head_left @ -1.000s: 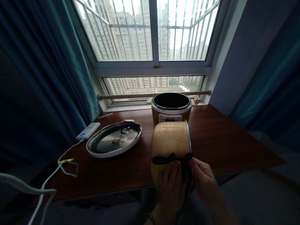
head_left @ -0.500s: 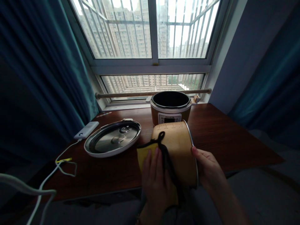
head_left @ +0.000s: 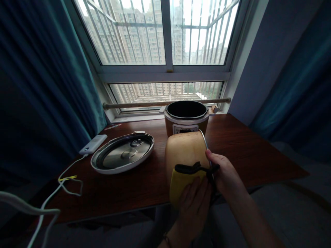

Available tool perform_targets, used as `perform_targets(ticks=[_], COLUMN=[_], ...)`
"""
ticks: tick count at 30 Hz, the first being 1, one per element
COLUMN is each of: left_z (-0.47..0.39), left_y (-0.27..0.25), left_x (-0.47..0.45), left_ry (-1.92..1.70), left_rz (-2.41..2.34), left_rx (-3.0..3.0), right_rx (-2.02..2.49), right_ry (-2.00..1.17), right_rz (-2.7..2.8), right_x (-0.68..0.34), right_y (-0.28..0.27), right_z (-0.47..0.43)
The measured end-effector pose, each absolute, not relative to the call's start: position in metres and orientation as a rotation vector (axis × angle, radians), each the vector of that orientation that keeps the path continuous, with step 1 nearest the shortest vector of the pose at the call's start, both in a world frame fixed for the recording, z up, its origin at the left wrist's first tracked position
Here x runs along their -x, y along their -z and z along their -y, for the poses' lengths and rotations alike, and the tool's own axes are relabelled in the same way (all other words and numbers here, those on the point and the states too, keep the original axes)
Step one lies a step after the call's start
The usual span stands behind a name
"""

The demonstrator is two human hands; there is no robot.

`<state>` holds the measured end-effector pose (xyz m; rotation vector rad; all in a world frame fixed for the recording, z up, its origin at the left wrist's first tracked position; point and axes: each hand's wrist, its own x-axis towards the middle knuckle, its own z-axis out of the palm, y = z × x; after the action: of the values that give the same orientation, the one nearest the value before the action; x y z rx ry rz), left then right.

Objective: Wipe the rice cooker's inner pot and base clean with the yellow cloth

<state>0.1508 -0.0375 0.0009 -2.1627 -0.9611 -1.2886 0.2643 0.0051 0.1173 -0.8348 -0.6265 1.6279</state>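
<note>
A golden inner pot point(head_left: 184, 151) is tipped on its side above the table's front edge, its silver rim facing right. My right hand point(head_left: 227, 172) grips that rim, thumb on the outer wall and the other fingers hidden. A yellow cloth with black edging point(head_left: 178, 181) lies against the lower outer wall of the pot. Spread over the cloth, my left hand point(head_left: 195, 199) holds it pressed to the pot. Behind the pot stands the rice cooker body point(head_left: 186, 120), uncovered, with a dark inside and a front panel partly covered by the pot.
A round lid point(head_left: 124, 153) lies on the left of the brown table point(head_left: 245, 148), its metal inner side up. Beside it are a white power bank point(head_left: 93, 144) and a white cable point(head_left: 50, 196) with a yellow tie. A barred window and blue curtains surround the table.
My left hand and the cloth have slid right and down along the pot, toward its rim. My right hand still grips the rim. The whole view has shifted slightly.
</note>
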Motion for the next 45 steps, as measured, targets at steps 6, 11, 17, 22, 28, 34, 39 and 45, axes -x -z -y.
perform_targets(ticks=[6,11,17,22,28,34,39,45], left_z=[0.031,0.024,0.023,0.020,0.017,0.032,0.047,0.050], left_y=[0.013,0.010,0.008,0.003,-0.003,-0.006,-0.007,0.001], left_x=[-0.144,-0.120,-0.111,-0.119,-0.120,-0.146,-0.165,-0.145], left_ry=[1.182,1.308,1.478,1.542,1.569,1.383,1.468,1.384], left_rz=[0.928,1.122,1.341,1.465,1.348,1.047,1.034,1.003], left_rx=[2.109,2.025,2.010,1.968,1.974,2.147,2.087,2.180], right_rx=[0.873,0.890,0.893,0.841,0.804,0.805,0.847,0.905], right_ry=[-1.647,-1.653,-1.677,-1.611,-1.665,-1.610,-1.682,-1.677], right_rz=[0.638,0.648,0.675,0.756,0.764,0.692,0.654,0.627], right_x=[-0.269,-0.270,-0.266,-0.270,-0.272,-0.260,-0.262,-0.265], right_y=[-0.118,-0.118,-0.124,-0.111,-0.097,-0.104,-0.114,-0.125], right_z=[-0.008,-0.021,-0.038,-0.030,0.001,0.006,0.011,-0.001])
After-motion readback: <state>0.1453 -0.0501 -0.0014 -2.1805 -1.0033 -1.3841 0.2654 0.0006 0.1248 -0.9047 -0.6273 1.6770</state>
